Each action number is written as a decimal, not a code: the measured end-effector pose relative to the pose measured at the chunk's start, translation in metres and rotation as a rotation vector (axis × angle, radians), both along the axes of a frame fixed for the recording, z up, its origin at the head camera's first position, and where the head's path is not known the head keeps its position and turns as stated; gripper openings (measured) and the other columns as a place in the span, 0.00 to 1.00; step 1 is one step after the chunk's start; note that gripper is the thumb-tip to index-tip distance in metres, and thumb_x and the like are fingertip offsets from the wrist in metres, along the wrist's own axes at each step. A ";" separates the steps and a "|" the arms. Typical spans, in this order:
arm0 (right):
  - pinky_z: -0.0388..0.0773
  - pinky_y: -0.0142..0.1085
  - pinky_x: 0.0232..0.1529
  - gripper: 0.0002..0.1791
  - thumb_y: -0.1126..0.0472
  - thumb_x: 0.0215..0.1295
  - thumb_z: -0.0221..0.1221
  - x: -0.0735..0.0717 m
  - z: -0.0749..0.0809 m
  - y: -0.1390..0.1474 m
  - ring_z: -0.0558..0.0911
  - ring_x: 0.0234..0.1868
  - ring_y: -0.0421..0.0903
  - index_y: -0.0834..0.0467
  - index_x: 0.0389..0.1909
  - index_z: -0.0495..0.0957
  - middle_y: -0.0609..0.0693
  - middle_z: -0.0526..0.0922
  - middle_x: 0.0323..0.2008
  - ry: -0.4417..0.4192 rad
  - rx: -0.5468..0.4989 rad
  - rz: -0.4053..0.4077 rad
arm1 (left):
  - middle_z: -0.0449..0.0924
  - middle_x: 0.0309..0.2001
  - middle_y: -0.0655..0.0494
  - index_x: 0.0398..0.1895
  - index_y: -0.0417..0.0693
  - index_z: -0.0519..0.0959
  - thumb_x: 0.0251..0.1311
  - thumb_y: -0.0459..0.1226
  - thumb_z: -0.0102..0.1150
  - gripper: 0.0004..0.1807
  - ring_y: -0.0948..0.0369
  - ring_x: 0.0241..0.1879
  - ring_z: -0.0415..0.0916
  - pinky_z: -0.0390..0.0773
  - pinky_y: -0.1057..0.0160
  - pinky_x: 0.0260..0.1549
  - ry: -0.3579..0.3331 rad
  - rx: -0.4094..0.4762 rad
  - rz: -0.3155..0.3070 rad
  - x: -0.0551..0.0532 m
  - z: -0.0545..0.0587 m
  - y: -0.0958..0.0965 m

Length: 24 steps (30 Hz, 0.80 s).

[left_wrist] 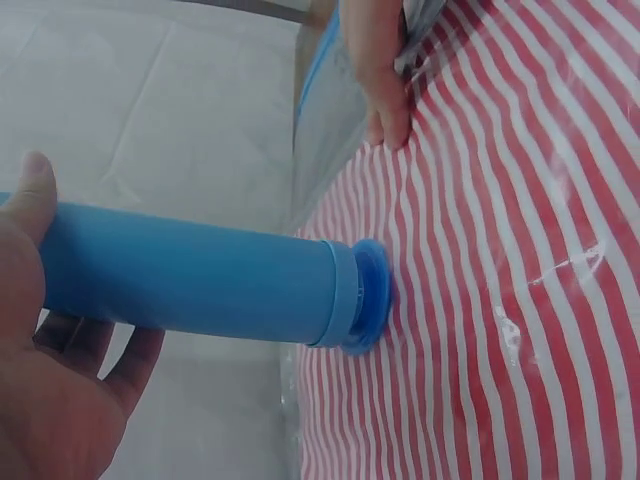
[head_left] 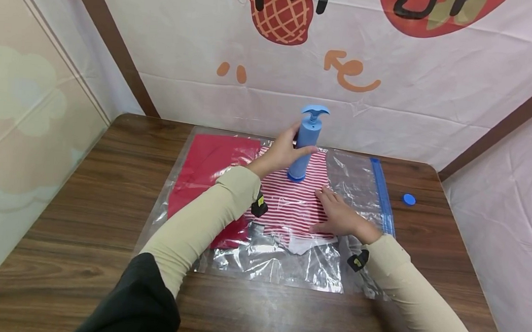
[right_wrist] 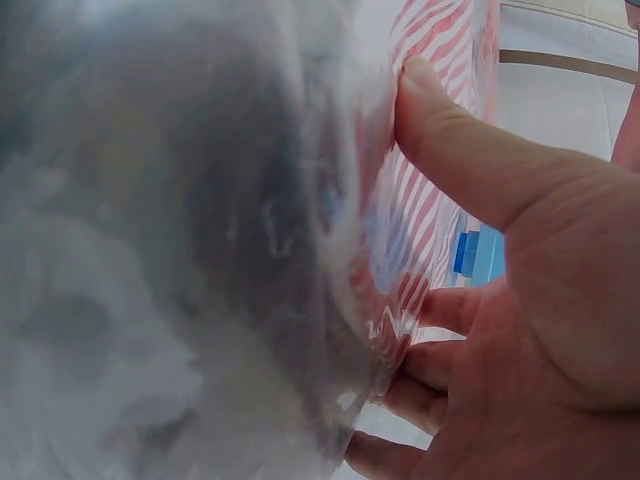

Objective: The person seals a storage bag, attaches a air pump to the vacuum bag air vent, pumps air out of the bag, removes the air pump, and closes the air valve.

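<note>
A clear plastic vacuum bag [head_left: 277, 273] lies flat on the table, with a red cloth [head_left: 213, 157] and a red-and-white striped cloth [head_left: 275, 197] inside. Near the bag's back edge, a blue hand pump [head_left: 308, 133] stands nearly upright over the striped part. My left hand [head_left: 281, 151] grips the pump's barrel, thumb on one side and fingers on the other. In the left wrist view, the pump's lower end meets a round blue valve [left_wrist: 372, 295] on the bag. To the pump's right, my right hand [head_left: 339, 214] rests on the bag with fingers spread.
A small round blue cap [head_left: 408, 199] lies on the brown wooden table [head_left: 75, 215], right of the bag. Along the bag's right side runs a blue zip strip [head_left: 382, 193]. A printed fabric backdrop [head_left: 183, 95] rises behind the table's back edge.
</note>
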State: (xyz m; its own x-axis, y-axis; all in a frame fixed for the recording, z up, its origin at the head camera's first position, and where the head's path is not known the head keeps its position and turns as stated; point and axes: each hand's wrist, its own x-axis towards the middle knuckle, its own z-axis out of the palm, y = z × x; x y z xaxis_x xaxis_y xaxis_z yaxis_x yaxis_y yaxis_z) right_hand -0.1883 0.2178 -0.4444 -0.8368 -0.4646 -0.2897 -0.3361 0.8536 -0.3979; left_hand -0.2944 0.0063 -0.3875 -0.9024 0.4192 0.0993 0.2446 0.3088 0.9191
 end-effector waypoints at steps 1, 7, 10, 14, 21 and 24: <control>0.53 0.65 0.73 0.57 0.43 0.61 0.70 0.000 0.000 0.000 0.47 0.76 0.73 0.71 0.77 0.50 0.74 0.44 0.77 -0.003 0.001 -0.002 | 0.69 0.71 0.43 0.77 0.44 0.58 0.67 0.43 0.67 0.41 0.48 0.70 0.68 0.72 0.48 0.66 0.009 0.001 -0.005 0.000 -0.001 0.000; 0.53 0.65 0.72 0.58 0.44 0.61 0.71 0.000 0.000 0.001 0.47 0.76 0.73 0.70 0.77 0.49 0.74 0.43 0.77 -0.009 -0.006 -0.010 | 0.67 0.71 0.43 0.74 0.45 0.57 0.67 0.44 0.66 0.39 0.48 0.71 0.67 0.71 0.47 0.66 -0.003 0.012 0.011 0.003 -0.004 0.000; 0.53 0.67 0.72 0.58 0.44 0.60 0.72 -0.001 0.000 0.001 0.48 0.76 0.75 0.71 0.77 0.51 0.75 0.44 0.77 0.002 -0.024 -0.008 | 0.67 0.71 0.44 0.72 0.46 0.57 0.67 0.44 0.66 0.37 0.48 0.71 0.66 0.70 0.46 0.67 -0.022 0.020 0.021 0.004 -0.005 -0.002; 0.52 0.67 0.72 0.57 0.45 0.59 0.73 -0.004 0.000 0.002 0.49 0.76 0.74 0.70 0.77 0.52 0.74 0.46 0.77 -0.019 -0.079 -0.018 | 0.67 0.70 0.45 0.71 0.46 0.59 0.68 0.43 0.66 0.35 0.49 0.71 0.66 0.70 0.47 0.67 -0.025 0.021 0.019 0.004 -0.006 -0.003; 0.70 0.59 0.65 0.39 0.55 0.67 0.67 -0.022 0.013 0.003 0.73 0.65 0.67 0.72 0.70 0.64 0.71 0.72 0.65 0.014 -0.276 -0.210 | 0.67 0.71 0.45 0.72 0.45 0.59 0.67 0.42 0.66 0.36 0.49 0.71 0.65 0.69 0.48 0.68 -0.036 0.016 0.007 0.003 -0.004 -0.004; 0.74 0.56 0.63 0.31 0.63 0.70 0.63 -0.033 0.020 -0.003 0.76 0.63 0.65 0.71 0.69 0.66 0.70 0.75 0.62 0.077 -0.416 -0.333 | 0.66 0.71 0.45 0.72 0.45 0.59 0.67 0.42 0.66 0.36 0.48 0.72 0.65 0.69 0.47 0.68 -0.037 0.017 0.004 0.003 -0.003 -0.003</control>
